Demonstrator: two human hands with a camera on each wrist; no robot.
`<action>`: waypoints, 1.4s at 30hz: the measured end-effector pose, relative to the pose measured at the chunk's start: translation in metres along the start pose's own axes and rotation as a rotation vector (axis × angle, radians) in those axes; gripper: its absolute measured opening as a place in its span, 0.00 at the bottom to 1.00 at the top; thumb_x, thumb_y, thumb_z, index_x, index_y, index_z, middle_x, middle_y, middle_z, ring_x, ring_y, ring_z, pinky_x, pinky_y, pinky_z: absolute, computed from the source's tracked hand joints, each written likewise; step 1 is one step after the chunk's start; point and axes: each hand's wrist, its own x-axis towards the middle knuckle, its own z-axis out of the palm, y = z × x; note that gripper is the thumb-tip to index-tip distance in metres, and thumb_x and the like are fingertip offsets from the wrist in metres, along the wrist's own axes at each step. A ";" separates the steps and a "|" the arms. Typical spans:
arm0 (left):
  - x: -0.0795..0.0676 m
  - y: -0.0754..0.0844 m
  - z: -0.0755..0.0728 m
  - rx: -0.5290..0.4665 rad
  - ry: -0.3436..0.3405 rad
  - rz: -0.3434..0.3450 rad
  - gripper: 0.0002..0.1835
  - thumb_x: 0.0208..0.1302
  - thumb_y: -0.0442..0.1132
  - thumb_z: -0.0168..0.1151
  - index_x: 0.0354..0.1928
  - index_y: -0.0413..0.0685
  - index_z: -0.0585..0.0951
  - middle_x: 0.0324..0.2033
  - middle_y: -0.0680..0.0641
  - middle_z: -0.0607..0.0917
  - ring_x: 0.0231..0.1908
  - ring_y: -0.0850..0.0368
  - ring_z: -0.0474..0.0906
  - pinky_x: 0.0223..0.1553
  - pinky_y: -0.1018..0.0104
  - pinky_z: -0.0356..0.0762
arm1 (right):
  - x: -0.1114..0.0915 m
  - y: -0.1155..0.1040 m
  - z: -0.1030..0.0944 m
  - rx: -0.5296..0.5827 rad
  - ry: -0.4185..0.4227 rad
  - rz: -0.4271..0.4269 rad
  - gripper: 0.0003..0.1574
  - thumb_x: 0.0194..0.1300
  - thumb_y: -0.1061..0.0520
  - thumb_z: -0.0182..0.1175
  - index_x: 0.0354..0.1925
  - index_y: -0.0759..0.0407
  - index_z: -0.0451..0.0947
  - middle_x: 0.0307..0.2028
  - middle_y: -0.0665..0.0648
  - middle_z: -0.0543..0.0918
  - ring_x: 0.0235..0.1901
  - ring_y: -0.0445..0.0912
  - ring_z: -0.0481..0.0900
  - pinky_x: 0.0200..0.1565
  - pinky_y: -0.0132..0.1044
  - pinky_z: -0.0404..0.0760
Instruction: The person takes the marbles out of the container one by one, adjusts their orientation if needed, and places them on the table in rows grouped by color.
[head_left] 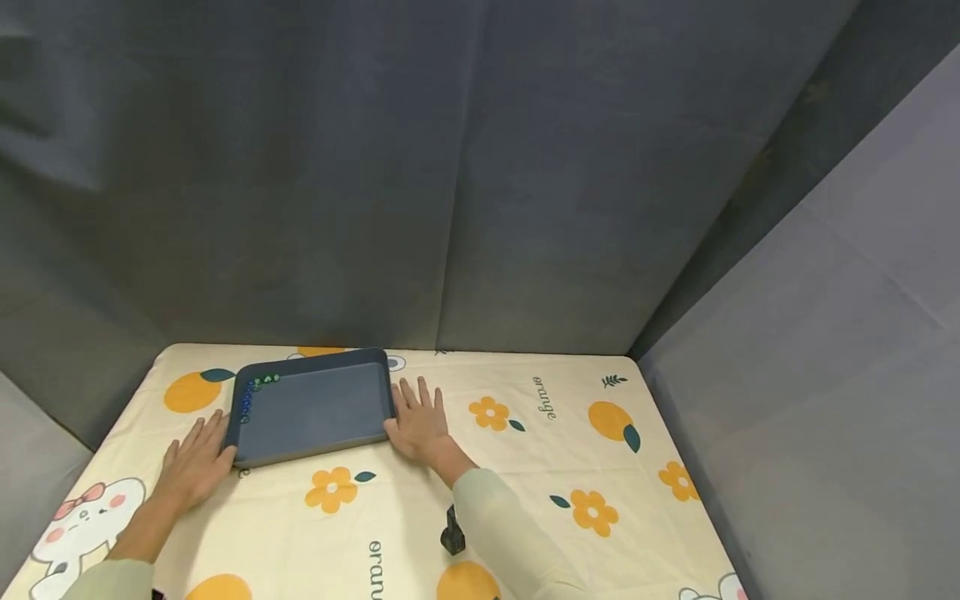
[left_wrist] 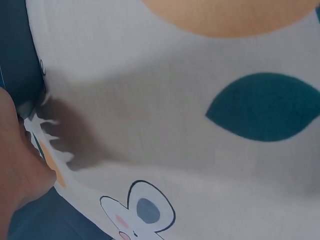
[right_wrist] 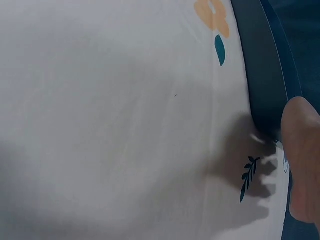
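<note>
A dark grey rectangular tray (head_left: 322,412) lies slightly turned on the table, toward its far left part. Inside it, small green pieces (head_left: 266,380) run along the far edge near the corner, and small blue pieces (head_left: 246,402) line the left side. My left hand (head_left: 197,468) is at the tray's near left corner, fingers straight, thumb right at the rim. On the opposite short side my right hand (head_left: 418,427) has its fingers spread and its thumb at the near right corner. Each wrist view shows only part of the hand beside the tray's wall (left_wrist: 20,55).
A patterned cream tablecloth (head_left: 525,483) with oranges and flowers covers the table. A small black object (head_left: 452,533) lies near the right forearm. Grey curtain-like walls (head_left: 375,208) rise behind the table and on both sides.
</note>
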 end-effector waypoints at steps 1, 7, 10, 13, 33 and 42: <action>0.001 0.002 0.000 0.003 0.002 0.002 0.32 0.70 0.48 0.33 0.70 0.37 0.48 0.67 0.31 0.47 0.65 0.31 0.37 0.55 0.29 0.32 | -0.001 0.001 0.001 0.003 0.003 0.002 0.39 0.67 0.38 0.32 0.72 0.47 0.43 0.71 0.49 0.45 0.69 0.53 0.37 0.64 0.55 0.41; 0.002 0.009 0.002 0.005 0.037 0.023 0.30 0.70 0.45 0.32 0.69 0.36 0.50 0.67 0.31 0.49 0.65 0.31 0.40 0.54 0.28 0.34 | -0.009 0.010 0.008 0.003 0.035 -0.018 0.39 0.67 0.40 0.32 0.72 0.50 0.43 0.71 0.52 0.45 0.69 0.56 0.37 0.63 0.57 0.42; 0.003 0.013 0.004 0.005 0.032 0.030 0.30 0.70 0.44 0.32 0.69 0.35 0.49 0.67 0.32 0.48 0.65 0.31 0.40 0.54 0.28 0.35 | -0.013 0.013 0.009 0.009 0.052 -0.023 0.39 0.67 0.40 0.32 0.72 0.51 0.44 0.71 0.53 0.46 0.69 0.56 0.38 0.63 0.58 0.43; 0.003 0.018 0.004 -0.001 0.022 0.041 0.30 0.70 0.43 0.31 0.69 0.35 0.49 0.68 0.32 0.46 0.65 0.30 0.40 0.54 0.28 0.35 | -0.017 0.017 0.008 0.016 0.054 -0.017 0.39 0.67 0.40 0.33 0.72 0.51 0.44 0.71 0.53 0.45 0.69 0.57 0.38 0.63 0.58 0.43; 0.023 0.073 0.014 -0.057 -0.013 0.082 0.30 0.69 0.41 0.32 0.70 0.35 0.48 0.69 0.34 0.44 0.66 0.33 0.40 0.57 0.31 0.34 | -0.044 0.072 0.011 0.078 0.120 0.008 0.39 0.67 0.42 0.36 0.72 0.54 0.46 0.71 0.55 0.46 0.68 0.57 0.36 0.62 0.60 0.43; 0.031 0.100 0.028 -0.051 -0.018 0.091 0.31 0.68 0.42 0.33 0.70 0.35 0.48 0.69 0.35 0.44 0.66 0.35 0.40 0.58 0.32 0.34 | -0.064 0.100 0.005 0.163 0.148 0.012 0.38 0.66 0.46 0.37 0.71 0.56 0.48 0.70 0.57 0.47 0.68 0.60 0.37 0.62 0.61 0.43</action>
